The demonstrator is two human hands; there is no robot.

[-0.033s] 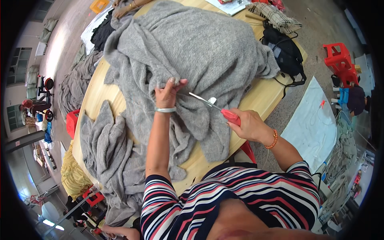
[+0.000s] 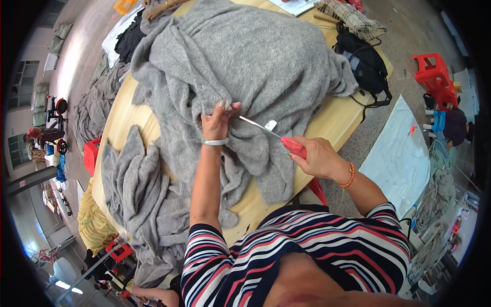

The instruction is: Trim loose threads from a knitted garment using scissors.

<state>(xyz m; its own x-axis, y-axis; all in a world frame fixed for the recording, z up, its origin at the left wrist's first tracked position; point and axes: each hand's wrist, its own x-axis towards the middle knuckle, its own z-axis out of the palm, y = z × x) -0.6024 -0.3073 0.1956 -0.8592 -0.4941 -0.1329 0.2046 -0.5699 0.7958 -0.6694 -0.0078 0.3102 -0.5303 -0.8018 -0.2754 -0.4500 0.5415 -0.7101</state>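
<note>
A large grey knitted garment (image 2: 255,56) lies bunched over the wooden table in front of me. My left hand (image 2: 217,122) pinches a fold of it near the middle, thumb and fingers closed on the knit. To the right, my right hand (image 2: 319,156) is wrapped around a red-handled tool (image 2: 294,147) with a long thin metal shaft. Its tip points left toward my left hand and stops a little short of the fingers. A small white tag (image 2: 270,125) shows on the knit beside the shaft. Whether the tip touches the fabric I cannot tell.
More grey knitwear (image 2: 135,189) is heaped on the near left of the wooden table (image 2: 120,120). A black bag (image 2: 360,64) lies at its right edge, near a checked cloth (image 2: 353,20). Another person's hand (image 2: 153,11) rests at the far left. Red stools (image 2: 434,77) stand right.
My left hand has shifted very slightly right with the pinched knit. The tool's tip has moved slightly left and up, closer to my left fingers.
</note>
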